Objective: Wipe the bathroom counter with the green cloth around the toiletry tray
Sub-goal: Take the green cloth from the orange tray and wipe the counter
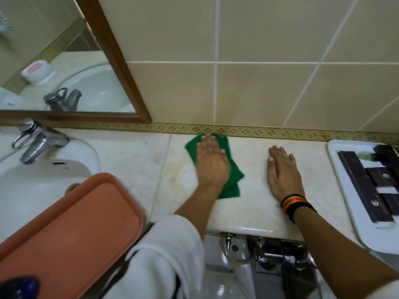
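Left hand's fingers [208, 145] are lying flat and spread, pressing the green cloth [234, 173] onto the counter [133, 160] by the back wall. Right hand [282, 173] is resting open, holding nothing. White toiletry tray [336, 169] is sitting far right.

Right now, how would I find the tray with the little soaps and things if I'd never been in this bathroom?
Start at the marble counter under the tiled wall and follow it away from the sink, past the hand on the green cloth. At the far right end lies the white toiletry tray, holding dark brown boxes. The other tray is orange, empty and over the sink.
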`<state>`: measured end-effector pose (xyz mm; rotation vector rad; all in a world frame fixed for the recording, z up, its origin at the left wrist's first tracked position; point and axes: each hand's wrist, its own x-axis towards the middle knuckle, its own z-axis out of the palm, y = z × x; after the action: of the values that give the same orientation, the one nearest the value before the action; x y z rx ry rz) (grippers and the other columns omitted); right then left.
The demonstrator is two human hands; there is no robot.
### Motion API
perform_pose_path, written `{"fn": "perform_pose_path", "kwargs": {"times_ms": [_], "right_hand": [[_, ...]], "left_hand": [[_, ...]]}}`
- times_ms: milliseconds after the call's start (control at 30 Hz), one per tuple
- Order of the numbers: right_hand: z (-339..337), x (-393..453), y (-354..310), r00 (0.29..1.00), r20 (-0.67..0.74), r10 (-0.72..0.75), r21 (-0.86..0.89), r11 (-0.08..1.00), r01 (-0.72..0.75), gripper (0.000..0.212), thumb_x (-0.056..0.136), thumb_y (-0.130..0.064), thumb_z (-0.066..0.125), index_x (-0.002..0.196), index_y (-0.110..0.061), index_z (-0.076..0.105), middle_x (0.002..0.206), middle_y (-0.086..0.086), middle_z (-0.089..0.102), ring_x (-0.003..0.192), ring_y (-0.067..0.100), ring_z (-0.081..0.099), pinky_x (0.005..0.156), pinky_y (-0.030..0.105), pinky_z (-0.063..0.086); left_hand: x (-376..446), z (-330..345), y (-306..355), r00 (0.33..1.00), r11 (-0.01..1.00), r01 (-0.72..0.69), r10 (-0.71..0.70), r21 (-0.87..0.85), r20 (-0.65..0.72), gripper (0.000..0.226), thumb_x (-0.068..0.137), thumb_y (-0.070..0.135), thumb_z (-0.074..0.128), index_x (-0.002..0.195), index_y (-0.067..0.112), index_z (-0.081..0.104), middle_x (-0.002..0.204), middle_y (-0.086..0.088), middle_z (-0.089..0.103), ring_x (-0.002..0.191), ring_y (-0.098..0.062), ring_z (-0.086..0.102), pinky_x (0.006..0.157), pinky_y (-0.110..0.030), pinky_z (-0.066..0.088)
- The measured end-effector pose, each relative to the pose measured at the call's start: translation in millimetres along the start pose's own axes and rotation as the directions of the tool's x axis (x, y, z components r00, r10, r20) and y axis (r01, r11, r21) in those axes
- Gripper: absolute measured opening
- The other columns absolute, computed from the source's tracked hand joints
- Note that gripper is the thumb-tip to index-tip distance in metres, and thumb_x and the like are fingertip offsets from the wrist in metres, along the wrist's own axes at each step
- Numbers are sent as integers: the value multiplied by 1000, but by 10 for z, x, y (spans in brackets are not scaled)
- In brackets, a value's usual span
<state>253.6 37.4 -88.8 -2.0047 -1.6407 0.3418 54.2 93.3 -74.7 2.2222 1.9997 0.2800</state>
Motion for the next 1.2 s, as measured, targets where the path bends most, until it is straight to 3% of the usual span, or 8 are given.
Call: {"fn": "perform_pose_path", "kwargs": {"times_ms": [167,333,500,600,733,833,1000,1200], "right_hand": [[26,20,-8,1000,-7,6,21,1000,-6,50,108,-33,28,147,-11,48,159,7,42,152,21,29,127,41,13],[26,-3,-16,1000,1,7,9,1000,-7,53,107,-36,26,147,-10,48,159,8,41,152,23,28,127,42,12],[-15,-39,-52,999,33,-7,-47,999,8,53,107,-34,26,148,-8,47,160,12,39,152,26,28,126,46,13],[-9,-71,-44,1000,26,-15,-36,999,16,54,107,-35,25,149,-9,46,160,11,39,152,26,28,126,45,13],[7,-53,2,1000,9,-9,4,1000,9,54,107,-37,24,149,-11,46,160,8,40,152,22,28,127,41,13],[22,-40,26,1000,-1,-1,34,999,1,53,107,-36,25,148,-12,48,159,6,42,151,20,29,127,40,13],[59,-2,46,1000,-14,0,29,1000,0,53,107,-38,25,147,-12,50,157,7,45,150,20,31,127,40,14],[-49,-56,-81,1000,16,23,95,995,-25,50,107,-36,35,147,-10,50,158,9,43,150,22,32,126,39,15]], "left_hand": [[210,-388,-1389,939,935,344,-339,87,-61,60,107,29,22,156,-5,26,164,-23,28,154,-35,24,126,-47,19],[-275,-269,-1026,863,864,503,-498,39,-87,62,105,30,24,157,-5,23,165,-21,25,155,-34,20,127,-48,15],[-1266,-41,149,917,918,396,-395,-4,-62,65,105,32,14,156,-7,19,166,-25,19,156,-37,15,126,-51,12],[-1311,5,501,942,938,335,-337,-85,1,65,104,31,15,157,-7,17,166,-23,19,156,-35,14,127,-50,8],[-715,-93,114,969,971,239,-240,26,66,67,104,36,11,158,-3,17,166,-21,20,156,-34,15,127,-50,13],[-289,-120,-448,981,978,190,-192,87,21,65,105,36,12,159,0,18,167,-18,20,157,-32,14,128,-48,14],[-100,-339,-1396,954,953,299,-296,54,-53,62,107,33,21,159,0,20,167,-18,22,156,-32,17,128,-46,12],[-76,-419,-1399,945,939,326,-326,111,-16,60,107,28,26,158,-5,22,166,-21,24,155,-34,20,127,-45,13]]}}
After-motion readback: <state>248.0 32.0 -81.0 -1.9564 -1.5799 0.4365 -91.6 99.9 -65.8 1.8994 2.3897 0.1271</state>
